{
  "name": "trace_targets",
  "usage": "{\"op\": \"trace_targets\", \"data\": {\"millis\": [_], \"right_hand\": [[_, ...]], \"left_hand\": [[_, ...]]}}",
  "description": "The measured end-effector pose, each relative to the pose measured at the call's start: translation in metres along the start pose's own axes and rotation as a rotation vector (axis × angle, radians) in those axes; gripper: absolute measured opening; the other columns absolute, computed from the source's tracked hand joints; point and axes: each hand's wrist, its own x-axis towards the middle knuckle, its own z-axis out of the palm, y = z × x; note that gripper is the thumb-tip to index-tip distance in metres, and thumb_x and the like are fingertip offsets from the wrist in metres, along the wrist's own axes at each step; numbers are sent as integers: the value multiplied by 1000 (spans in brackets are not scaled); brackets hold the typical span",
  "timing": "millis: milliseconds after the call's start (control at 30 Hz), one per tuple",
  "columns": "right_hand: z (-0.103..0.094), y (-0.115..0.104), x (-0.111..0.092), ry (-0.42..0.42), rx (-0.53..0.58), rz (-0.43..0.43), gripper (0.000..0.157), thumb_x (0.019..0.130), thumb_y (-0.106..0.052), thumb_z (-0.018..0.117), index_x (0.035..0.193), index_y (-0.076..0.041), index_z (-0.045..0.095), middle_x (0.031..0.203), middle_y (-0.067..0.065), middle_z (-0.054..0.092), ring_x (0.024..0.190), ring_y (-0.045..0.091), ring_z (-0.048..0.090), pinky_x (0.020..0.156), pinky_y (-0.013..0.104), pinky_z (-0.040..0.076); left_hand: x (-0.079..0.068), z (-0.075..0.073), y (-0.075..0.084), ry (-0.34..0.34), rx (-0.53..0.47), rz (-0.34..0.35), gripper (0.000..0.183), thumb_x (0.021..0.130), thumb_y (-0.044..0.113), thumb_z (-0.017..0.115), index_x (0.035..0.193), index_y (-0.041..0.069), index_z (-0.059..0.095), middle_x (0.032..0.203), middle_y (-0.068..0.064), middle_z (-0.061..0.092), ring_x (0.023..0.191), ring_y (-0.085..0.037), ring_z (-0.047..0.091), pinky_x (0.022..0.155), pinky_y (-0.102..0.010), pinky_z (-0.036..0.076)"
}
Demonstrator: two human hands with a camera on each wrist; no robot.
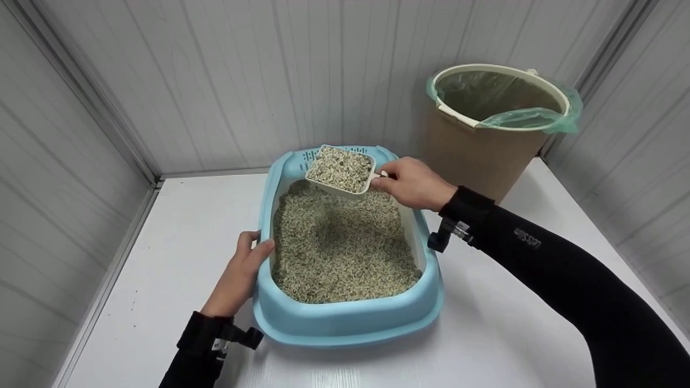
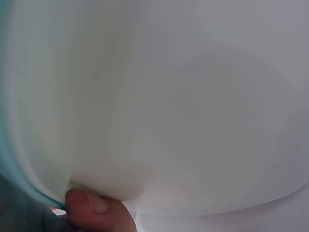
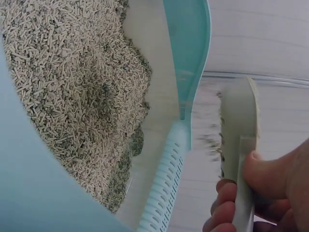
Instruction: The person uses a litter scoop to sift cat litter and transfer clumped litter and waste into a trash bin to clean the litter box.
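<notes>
A light blue litter box (image 1: 347,321) holds a bed of pellet cat litter (image 1: 350,258) with a shallow darker hollow in its middle. My right hand (image 1: 414,184) grips the handle of a pale litter scoop (image 1: 338,190), raised over the far end of the box and heaped with litter. In the right wrist view, blurred pellets drop from the slotted underside of the scoop (image 3: 239,113). At the box's left side, my left hand (image 1: 241,272) holds the rim, thumb on top. The left wrist view shows a fingertip (image 2: 99,208) at the edge of the box's pale surface.
Behind the box to the right stands a tall brown bin (image 1: 480,156), lined with a green plastic bag (image 1: 531,118). Everything rests on a white table (image 1: 199,215) enclosed by grey panel walls (image 1: 226,81). A few specks (image 1: 135,307) lie on the table at the left.
</notes>
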Motion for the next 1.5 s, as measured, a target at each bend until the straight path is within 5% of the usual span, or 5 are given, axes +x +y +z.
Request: {"op": "trace_targets", "data": {"millis": [400, 1067, 1500], "right_hand": [[-7, -2, -2, -7, -22, -18, 31, 115, -27, 65, 87, -14, 63, 71, -5, 39, 66, 14, 37, 69, 36, 31], [-14, -2, -4, -6, -50, 1, 25, 115, -27, 65, 101, -8, 75, 75, -3, 47, 71, 17, 46, 69, 36, 36], [-15, 0, -5, -31, -23, 5, 29, 116, -27, 64, 91, -12, 68, 70, -4, 40, 64, 15, 39, 67, 35, 32]], "left_hand": [[-1, 1, 2, 3, 11, 23, 64, 113, 54, 54, 160, 15, 34, 142, -34, 55, 116, -46, 69, 84, -57, 62], [-3, 1, 1, 3, 11, 3, 62, 114, 55, 54, 159, 17, 35, 140, -32, 56, 113, -43, 69, 84, -54, 62], [1, 0, -2, -7, 20, 12, 63, 114, 54, 53, 159, 14, 33, 137, -33, 55, 110, -42, 68, 84, -51, 60]]}}
